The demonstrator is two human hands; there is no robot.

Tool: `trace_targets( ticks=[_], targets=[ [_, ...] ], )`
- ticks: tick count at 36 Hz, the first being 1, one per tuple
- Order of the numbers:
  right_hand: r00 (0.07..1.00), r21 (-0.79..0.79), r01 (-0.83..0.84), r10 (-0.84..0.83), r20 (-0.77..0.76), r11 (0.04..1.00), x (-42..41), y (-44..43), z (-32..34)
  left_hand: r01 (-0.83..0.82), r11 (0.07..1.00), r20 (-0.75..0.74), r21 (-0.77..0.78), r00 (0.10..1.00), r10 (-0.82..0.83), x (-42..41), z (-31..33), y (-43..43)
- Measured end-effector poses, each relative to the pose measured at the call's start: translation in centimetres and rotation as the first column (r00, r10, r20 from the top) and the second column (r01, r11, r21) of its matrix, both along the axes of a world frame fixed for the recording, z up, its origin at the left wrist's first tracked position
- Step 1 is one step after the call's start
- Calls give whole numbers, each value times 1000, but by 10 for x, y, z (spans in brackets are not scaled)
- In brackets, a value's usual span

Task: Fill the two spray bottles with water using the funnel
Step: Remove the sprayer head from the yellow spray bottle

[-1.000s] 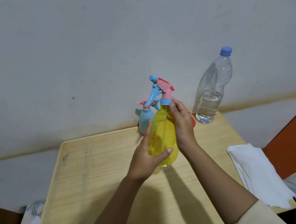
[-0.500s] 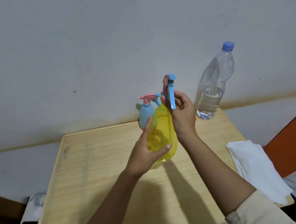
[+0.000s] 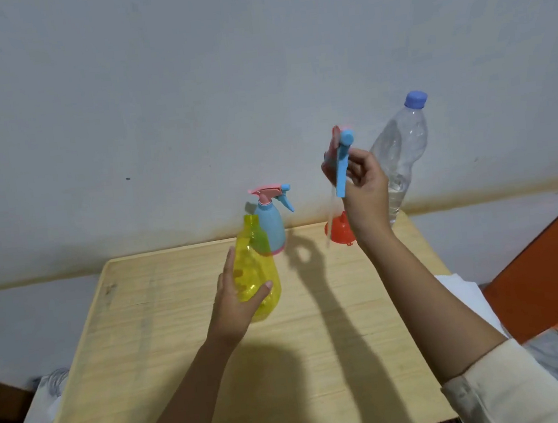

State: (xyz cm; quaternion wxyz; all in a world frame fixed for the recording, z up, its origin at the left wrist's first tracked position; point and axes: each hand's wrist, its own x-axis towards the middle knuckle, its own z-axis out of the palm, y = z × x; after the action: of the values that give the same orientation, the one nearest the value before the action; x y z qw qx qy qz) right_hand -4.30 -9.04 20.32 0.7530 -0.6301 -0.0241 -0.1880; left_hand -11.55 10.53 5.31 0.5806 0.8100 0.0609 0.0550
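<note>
A: We are wrapping the left hand around the lower body of the yellow bottle, thumb lying across the front, index finger pointing up along its side; the forearm is reaching in from lower left.

B: We are holding the right hand raised, well apart from the left, pinching the spray head between thumb and curled fingers; the cream sleeve is sitting near the elbow.

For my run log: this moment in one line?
left hand: holds yellow bottle, neck open | right hand: holds sprayer aloft | funnel: on table | blue bottle: capped
</note>
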Motion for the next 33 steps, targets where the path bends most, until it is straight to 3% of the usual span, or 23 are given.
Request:
trace_targets(
  ticks=[6, 13, 19, 25, 33],
  targets=[
    [957, -380, -51, -63, -282, 923, -12, -23, -102, -96, 995, 3, -4, 995, 96, 10, -12, -6],
    [858, -506, -171, -124, -498, 845, -25, -27, -190, -126, 981, 15, 145, 992, 125, 16, -38, -19],
    [818, -583, -178, -211, -536, 792, -20, -24, -217, -95, 989, 1, 117, 995, 95, 22, -53, -27],
    [816, -778, -175, -354, -458, 604, -5, -19, -226, -77, 991, 44, 112, 996, 72, 34, -63, -30],
    [815, -726, -249, -266, -514, 641, 8, -17, -230, -118, 988, 59, 104, 992, 112, 34, -74, -24]
  ],
)
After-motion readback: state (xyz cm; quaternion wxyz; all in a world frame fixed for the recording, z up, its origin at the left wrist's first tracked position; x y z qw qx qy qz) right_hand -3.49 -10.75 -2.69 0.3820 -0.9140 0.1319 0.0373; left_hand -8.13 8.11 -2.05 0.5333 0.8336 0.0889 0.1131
